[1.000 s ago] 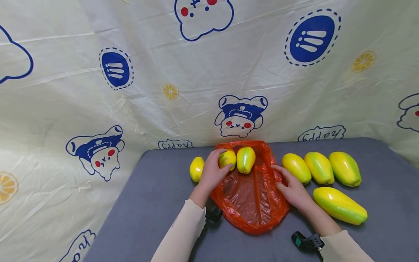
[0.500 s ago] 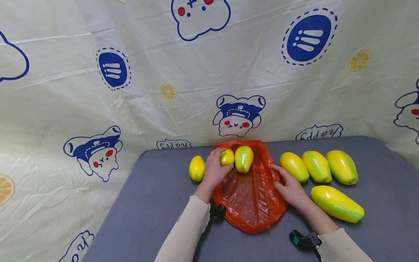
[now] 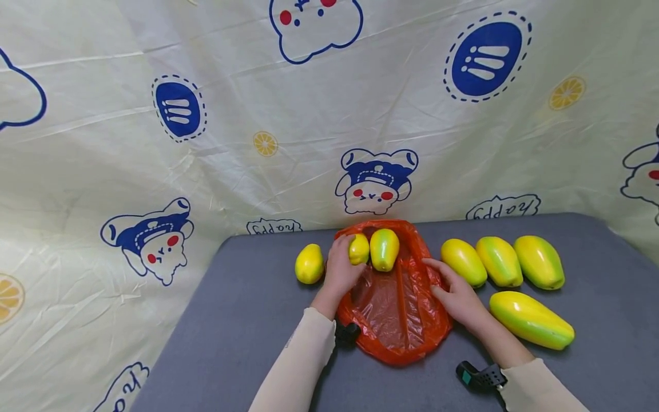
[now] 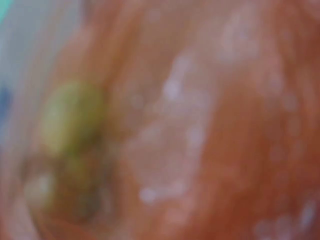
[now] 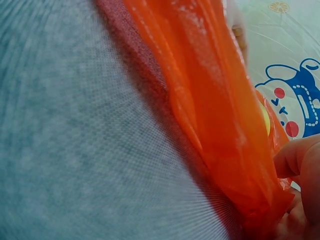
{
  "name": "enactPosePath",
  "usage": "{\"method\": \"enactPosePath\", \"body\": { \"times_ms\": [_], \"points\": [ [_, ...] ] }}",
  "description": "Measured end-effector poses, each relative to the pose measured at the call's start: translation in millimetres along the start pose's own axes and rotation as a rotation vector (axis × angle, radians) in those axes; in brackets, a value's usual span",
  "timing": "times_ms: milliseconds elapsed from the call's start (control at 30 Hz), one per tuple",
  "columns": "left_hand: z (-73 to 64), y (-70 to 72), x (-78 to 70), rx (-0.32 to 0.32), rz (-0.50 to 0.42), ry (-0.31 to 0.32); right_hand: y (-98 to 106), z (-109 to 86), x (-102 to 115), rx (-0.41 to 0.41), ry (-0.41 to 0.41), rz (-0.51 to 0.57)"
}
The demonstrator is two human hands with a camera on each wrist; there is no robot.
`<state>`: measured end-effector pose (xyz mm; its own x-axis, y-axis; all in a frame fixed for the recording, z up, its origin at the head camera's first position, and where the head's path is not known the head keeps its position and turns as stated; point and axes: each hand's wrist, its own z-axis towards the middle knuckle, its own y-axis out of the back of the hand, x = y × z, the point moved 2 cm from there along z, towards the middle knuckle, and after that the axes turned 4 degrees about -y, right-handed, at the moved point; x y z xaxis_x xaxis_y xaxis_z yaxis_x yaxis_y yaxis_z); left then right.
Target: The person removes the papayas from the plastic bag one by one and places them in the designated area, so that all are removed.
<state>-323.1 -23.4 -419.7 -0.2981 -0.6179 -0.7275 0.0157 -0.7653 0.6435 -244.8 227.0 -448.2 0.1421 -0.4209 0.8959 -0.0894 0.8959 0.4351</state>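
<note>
A red plastic bag [image 3: 396, 320] lies with its mouth spread wide on the grey table. Two yellow-green papayas stand inside its far end: the left papaya [image 3: 360, 249] and the right papaya [image 3: 384, 250], side by side. My left hand [image 3: 342, 270] reaches over the bag's left rim and holds the left papaya, whose left side it hides. With the right hand [image 3: 459, 292] I grip the bag's right rim, thumb inward; in the right wrist view its fingers [image 5: 305, 160] pinch the red film. The left wrist view is blurred, showing a greenish fruit [image 4: 75, 120] among red plastic.
A yellow papaya [image 3: 309, 264] stands left of the bag. Right of it are a row of papayas [image 3: 499, 261] and a longer one [image 3: 532, 320] lying in front. A printed cloth [image 3: 221, 171] hangs behind the grey table [image 3: 231, 320].
My left hand has shifted slightly right against the left papaya, covering more of it. The right hand stays on the bag's rim. The head view has moved a little.
</note>
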Motion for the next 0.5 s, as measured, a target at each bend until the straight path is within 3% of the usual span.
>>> {"method": "enactPosePath", "body": {
  "times_ms": [500],
  "points": [
    [0.8, -2.3, 2.7, -0.049, 0.013, 0.01, -1.5, 1.2, -2.4, 0.002, 0.004, -0.015]
  ]
}}
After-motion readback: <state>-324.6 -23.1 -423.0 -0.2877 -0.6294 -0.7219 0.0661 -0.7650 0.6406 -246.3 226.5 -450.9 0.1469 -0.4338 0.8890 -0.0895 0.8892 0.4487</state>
